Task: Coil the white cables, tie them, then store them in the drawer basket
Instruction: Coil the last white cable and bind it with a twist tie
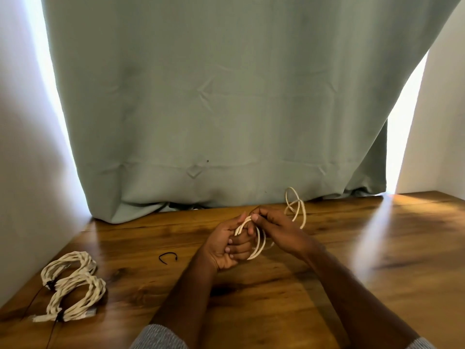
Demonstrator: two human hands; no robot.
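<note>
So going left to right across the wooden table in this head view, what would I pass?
Two tied cable bundles → a loose black tie → the left hand → the right hand, both holding a white cable being coiled → its free loops.

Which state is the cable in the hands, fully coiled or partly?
Partly coiled. The left hand grips a few loops of the cable; the right hand pinches it, and loose loops trail behind.

Both forearms reach forward from grey sleeves toward twelve o'clock, converging at mid-frame; the left hand (230, 244) lies palm up, fingers curled inward in a grip round cable loops; the right hand (273, 226), at its two o'clock, is turned palm down, thumb and fingertips pinching the same loops; the hands touch.
</note>
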